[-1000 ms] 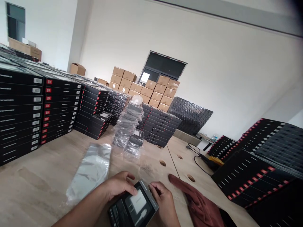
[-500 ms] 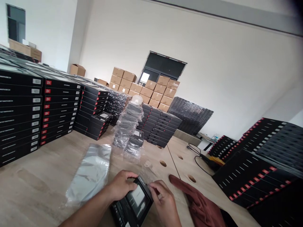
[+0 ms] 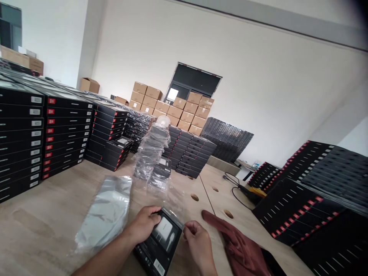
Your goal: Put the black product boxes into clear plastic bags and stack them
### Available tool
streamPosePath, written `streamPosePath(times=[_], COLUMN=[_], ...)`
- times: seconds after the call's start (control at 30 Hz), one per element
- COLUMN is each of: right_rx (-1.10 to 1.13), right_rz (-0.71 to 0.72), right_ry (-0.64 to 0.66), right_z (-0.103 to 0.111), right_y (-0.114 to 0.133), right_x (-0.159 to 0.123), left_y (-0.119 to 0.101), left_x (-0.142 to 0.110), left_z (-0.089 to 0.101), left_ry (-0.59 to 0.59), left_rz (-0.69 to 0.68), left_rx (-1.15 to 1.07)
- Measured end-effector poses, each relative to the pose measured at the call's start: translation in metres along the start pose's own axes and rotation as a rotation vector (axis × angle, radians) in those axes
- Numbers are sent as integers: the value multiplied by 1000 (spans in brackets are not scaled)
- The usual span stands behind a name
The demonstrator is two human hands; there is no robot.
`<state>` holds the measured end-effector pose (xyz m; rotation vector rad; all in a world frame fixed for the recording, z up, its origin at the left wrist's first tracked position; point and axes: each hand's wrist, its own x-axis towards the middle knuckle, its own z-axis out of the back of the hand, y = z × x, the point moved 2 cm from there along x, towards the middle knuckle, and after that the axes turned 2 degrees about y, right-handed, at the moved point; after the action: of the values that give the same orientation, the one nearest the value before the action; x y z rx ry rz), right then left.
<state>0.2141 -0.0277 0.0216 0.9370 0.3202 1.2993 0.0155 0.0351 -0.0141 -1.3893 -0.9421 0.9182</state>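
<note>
My left hand point(image 3: 144, 223) grips the upper left edge of a flat black product box point(image 3: 159, 240) with a white charger pictured on its face. The box lies tilted on the wooden table point(image 3: 43, 214) near the bottom of the view. My right hand point(image 3: 197, 241) sits just right of the box with fingers pinched together at a thin clear plastic film by the box's top corner. A stack of clear plastic bags point(image 3: 105, 212) lies flat to the left of my left hand.
Tall stacks of black boxes point(image 3: 54, 134) line the left and back. More black boxes point(image 3: 310, 191) slope at the right. A pile of bagged boxes point(image 3: 152, 157) stands mid-table. A maroon cloth point(image 3: 238, 249) lies at the right, a black cable point(image 3: 238, 189) beyond it. Cardboard cartons point(image 3: 172, 109) are stacked by the far wall.
The box has turned and slid left under my left hand, now showing its white picture more upright. My right hand has drawn back from the box's edge to pinch beside it.
</note>
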Motion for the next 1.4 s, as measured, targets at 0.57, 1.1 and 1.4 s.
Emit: streamPosePath(times=[0.57, 1.1, 1.4], right_rx=[199, 466, 343], right_rz=[85, 37, 126], right_ry=[-40, 336, 313], right_z=[-7, 7, 13], right_y=[26, 51, 46], right_x=[-8, -20, -18], left_y=[-15, -47, -56], left_x=[-4, -16, -25], left_z=[4, 27, 22], left_ry=[-78, 170, 220], left_rz=[-57, -174, -255], left_rx=[67, 176, 268])
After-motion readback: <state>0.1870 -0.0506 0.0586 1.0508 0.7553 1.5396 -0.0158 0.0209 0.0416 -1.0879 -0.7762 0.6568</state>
